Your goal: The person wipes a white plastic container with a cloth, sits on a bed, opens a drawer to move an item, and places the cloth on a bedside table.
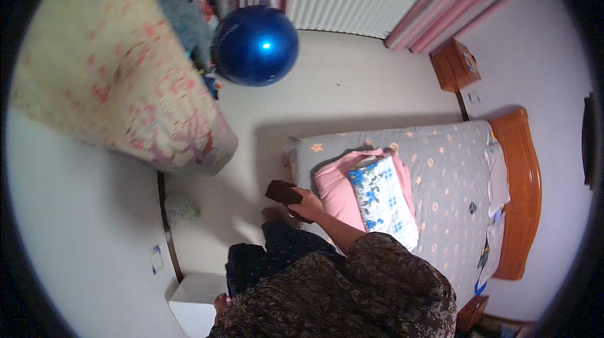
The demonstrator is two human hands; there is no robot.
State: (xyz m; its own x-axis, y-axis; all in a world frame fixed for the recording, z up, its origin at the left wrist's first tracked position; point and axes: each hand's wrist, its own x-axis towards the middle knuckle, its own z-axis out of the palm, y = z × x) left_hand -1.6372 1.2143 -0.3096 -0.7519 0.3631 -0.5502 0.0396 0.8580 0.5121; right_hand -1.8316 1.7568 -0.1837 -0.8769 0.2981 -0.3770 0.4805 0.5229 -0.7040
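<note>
We have the grey bed (443,177) to the right, the white box (192,310) near left. Left of the bed, the brown bundle (282,192) runs far-left to near-right, clamped in our right hand (306,204); our left hand (220,304) is well apart, its grip unclear.

From the head view I see the right hand (307,204), near the centre toward six o'clock, closed around a dark brown object (283,192). The left hand (221,304), at seven, is beside a white box (192,310). At three, the grey bed (448,174) carries pink bedding (335,190). The blue ball (251,55) sits at eleven.
</note>
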